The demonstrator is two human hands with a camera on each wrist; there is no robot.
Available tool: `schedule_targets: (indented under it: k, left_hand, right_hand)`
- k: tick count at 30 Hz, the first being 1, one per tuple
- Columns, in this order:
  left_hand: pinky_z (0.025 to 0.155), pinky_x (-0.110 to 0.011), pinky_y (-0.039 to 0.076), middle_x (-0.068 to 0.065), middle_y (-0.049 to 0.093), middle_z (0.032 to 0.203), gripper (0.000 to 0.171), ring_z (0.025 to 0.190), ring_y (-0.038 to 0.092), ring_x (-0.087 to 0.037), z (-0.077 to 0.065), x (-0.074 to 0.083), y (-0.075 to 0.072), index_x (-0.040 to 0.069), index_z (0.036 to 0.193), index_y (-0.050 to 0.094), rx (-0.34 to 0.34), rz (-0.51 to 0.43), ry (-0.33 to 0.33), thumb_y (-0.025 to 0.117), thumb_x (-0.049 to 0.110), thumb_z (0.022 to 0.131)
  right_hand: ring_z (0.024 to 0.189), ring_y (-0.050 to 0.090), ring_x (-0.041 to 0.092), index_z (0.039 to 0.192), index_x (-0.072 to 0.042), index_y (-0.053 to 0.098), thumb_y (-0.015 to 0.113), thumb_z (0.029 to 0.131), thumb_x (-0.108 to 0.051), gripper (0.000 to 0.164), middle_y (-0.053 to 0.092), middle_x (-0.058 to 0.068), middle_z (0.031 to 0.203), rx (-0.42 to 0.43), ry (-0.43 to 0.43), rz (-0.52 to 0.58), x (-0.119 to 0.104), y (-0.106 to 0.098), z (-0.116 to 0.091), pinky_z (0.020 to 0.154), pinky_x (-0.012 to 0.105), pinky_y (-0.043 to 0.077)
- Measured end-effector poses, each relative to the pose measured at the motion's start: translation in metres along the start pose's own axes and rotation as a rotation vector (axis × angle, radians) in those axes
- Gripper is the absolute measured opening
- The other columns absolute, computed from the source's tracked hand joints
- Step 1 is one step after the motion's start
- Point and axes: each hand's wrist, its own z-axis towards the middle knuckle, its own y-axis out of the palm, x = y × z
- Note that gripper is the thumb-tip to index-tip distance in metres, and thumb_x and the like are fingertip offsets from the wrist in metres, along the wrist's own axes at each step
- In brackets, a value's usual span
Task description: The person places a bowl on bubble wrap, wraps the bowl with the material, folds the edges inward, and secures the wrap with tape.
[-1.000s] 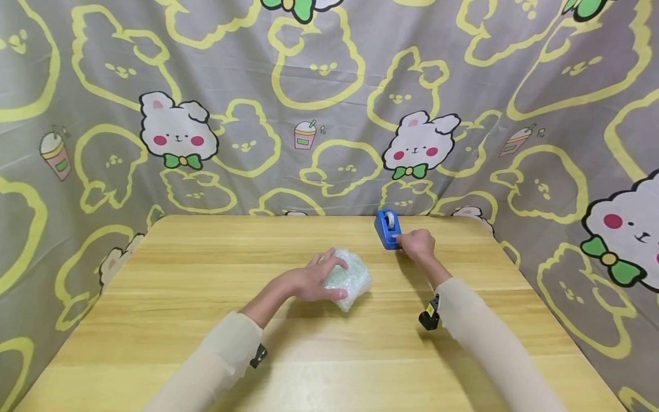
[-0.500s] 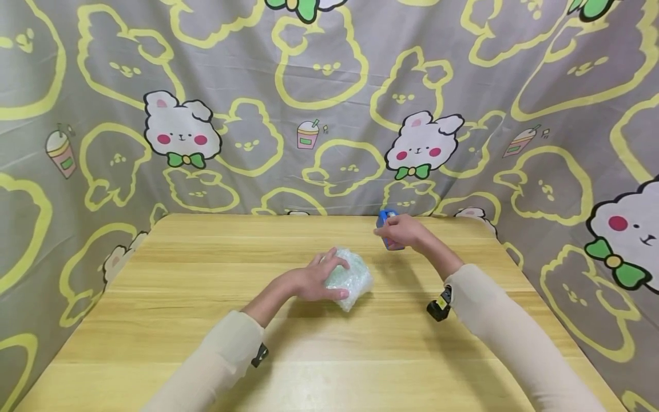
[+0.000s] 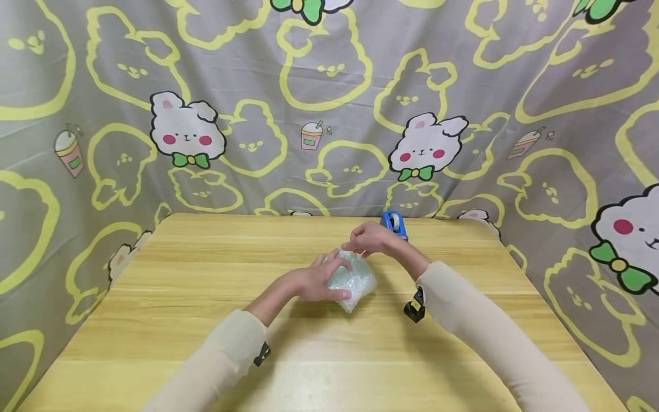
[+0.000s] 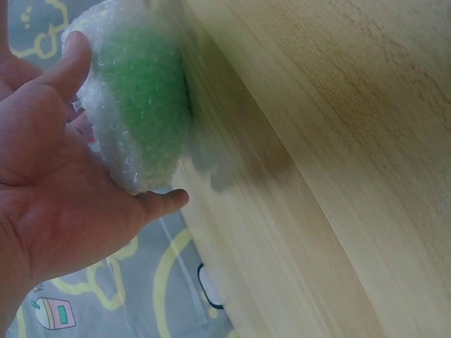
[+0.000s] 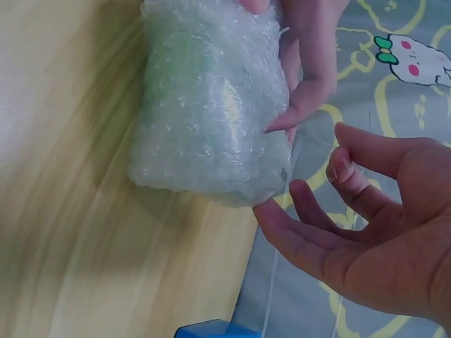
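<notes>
A bundle of bubble wrap (image 3: 357, 280) with something green inside lies on the wooden table. My left hand (image 3: 315, 281) grips it from the left, thumb on the near side and fingers over the top. In the left wrist view the green shows through the bubble wrap (image 4: 144, 98). My right hand (image 3: 372, 237) is at the bundle's far corner; its thumb and index finger pinch a short, barely visible piece of clear tape (image 5: 325, 136). Another right fingertip touches the bundle's end. Behind the right wrist stands a blue tape dispenser (image 3: 393, 223), partly hidden.
The wooden table (image 3: 216, 263) runs back to a grey patterned curtain (image 3: 247, 74), which also hangs at both sides. A black wrist camera (image 3: 415, 306) hangs below the right sleeve.
My right hand has come away from the tape dispenser, moving left to the bundle with the tape. The left hand keeps its grip on the bundle, which stays in place.
</notes>
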Motion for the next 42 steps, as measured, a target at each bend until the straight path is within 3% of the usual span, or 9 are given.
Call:
schedule_targets:
  k: [7, 12, 17, 22, 26, 30, 35, 38, 42]
  left_hand:
    - [0.120, -0.064, 0.023, -0.004, -0.006, 0.173, 0.061, 0.157, 0.005, -0.035, 0.000, 0.001, 0.000, 0.026, 0.147, 0.037, 0.004, 0.001, 0.009, 0.063, 0.051, 0.097]
    - [0.120, -0.064, 0.023, -0.009, -0.004, 0.172, 0.061, 0.157, 0.004, -0.036, 0.001, 0.002, 0.000, 0.025, 0.148, 0.036, 0.003, 0.014, 0.011, 0.063, 0.050, 0.098]
    - [0.121, -0.064, 0.021, -0.015, -0.004, 0.171, 0.059, 0.157, 0.000, -0.039, 0.001, 0.002, 0.001, 0.026, 0.146, 0.036, 0.006, 0.031, 0.007, 0.061, 0.049, 0.099]
    - [0.121, -0.064, 0.020, -0.016, -0.004, 0.171, 0.060, 0.157, 0.000, -0.039, 0.001, 0.001, 0.001, 0.025, 0.147, 0.037, 0.004, 0.032, -0.001, 0.061, 0.050, 0.099]
    - [0.121, -0.064, 0.020, -0.016, -0.004, 0.171, 0.060, 0.157, 0.000, -0.038, 0.000, 0.002, 0.001, 0.025, 0.147, 0.037, 0.004, 0.026, -0.003, 0.062, 0.050, 0.098]
    - [0.121, -0.064, 0.020, -0.017, -0.004, 0.171, 0.059, 0.157, 0.000, -0.039, 0.001, 0.002, 0.002, 0.025, 0.146, 0.037, 0.008, 0.027, 0.001, 0.061, 0.050, 0.098]
    - [0.121, -0.064, 0.020, -0.018, -0.003, 0.171, 0.058, 0.157, 0.000, -0.040, 0.002, 0.002, 0.003, 0.024, 0.146, 0.038, 0.013, 0.028, 0.006, 0.061, 0.049, 0.099]
    - [0.122, -0.064, 0.019, -0.017, -0.005, 0.171, 0.059, 0.157, -0.001, -0.040, 0.002, 0.003, 0.003, 0.024, 0.147, 0.036, 0.007, 0.033, 0.000, 0.060, 0.050, 0.099]
    - [0.122, -0.064, 0.018, -0.017, -0.006, 0.171, 0.063, 0.157, -0.002, -0.040, 0.002, 0.004, 0.003, 0.023, 0.150, 0.034, 0.002, 0.027, -0.013, 0.060, 0.049, 0.099]
  right_hand:
    - [0.088, 0.066, 0.026, 0.073, -0.004, 0.064, 0.072, 0.093, -0.025, 0.030, 0.067, 0.011, 0.084, 0.001, 0.008, -0.076, -0.004, 0.002, 0.012, 0.089, 0.043, 0.060]
    - [0.086, 0.068, 0.024, 0.071, -0.006, 0.064, 0.075, 0.091, -0.025, 0.030, 0.069, 0.009, 0.082, 0.007, 0.017, -0.119, -0.001, 0.003, 0.018, 0.087, 0.042, 0.060]
    - [0.070, 0.067, 0.019, 0.062, -0.012, 0.062, 0.076, 0.089, -0.029, 0.035, 0.067, 0.000, 0.071, 0.051, 0.012, -0.283, 0.002, 0.004, 0.022, 0.063, 0.025, 0.053]
    - [0.053, 0.044, 0.007, 0.054, -0.017, 0.051, 0.080, 0.085, -0.033, 0.045, 0.047, -0.007, 0.053, 0.092, 0.036, -0.404, 0.003, 0.008, 0.027, 0.052, 0.019, 0.034]
    - [0.062, 0.048, 0.012, 0.063, -0.012, 0.060, 0.081, 0.084, -0.038, 0.039, 0.052, -0.004, 0.060, 0.108, 0.061, -0.496, 0.001, 0.011, 0.030, 0.056, 0.022, 0.039]
    - [0.075, 0.056, 0.019, 0.084, -0.004, 0.068, 0.082, 0.082, -0.042, 0.041, 0.064, 0.004, 0.078, 0.112, 0.089, -0.574, 0.000, 0.012, 0.031, 0.066, 0.028, 0.048]
    - [0.083, 0.057, 0.021, 0.102, 0.002, 0.068, 0.083, 0.081, -0.047, 0.055, 0.067, 0.010, 0.092, 0.101, 0.127, -0.561, 0.003, 0.011, 0.033, 0.074, 0.031, 0.051]
    - [0.081, 0.063, 0.021, 0.101, 0.002, 0.069, 0.080, 0.082, -0.052, 0.058, 0.071, 0.011, 0.091, 0.069, 0.165, -0.534, 0.007, 0.008, 0.034, 0.070, 0.029, 0.052]
    - [0.077, 0.071, 0.022, 0.091, 0.002, 0.073, 0.077, 0.085, -0.053, 0.055, 0.074, 0.012, 0.085, 0.014, 0.211, -0.379, 0.018, 0.003, 0.034, 0.074, 0.031, 0.059]
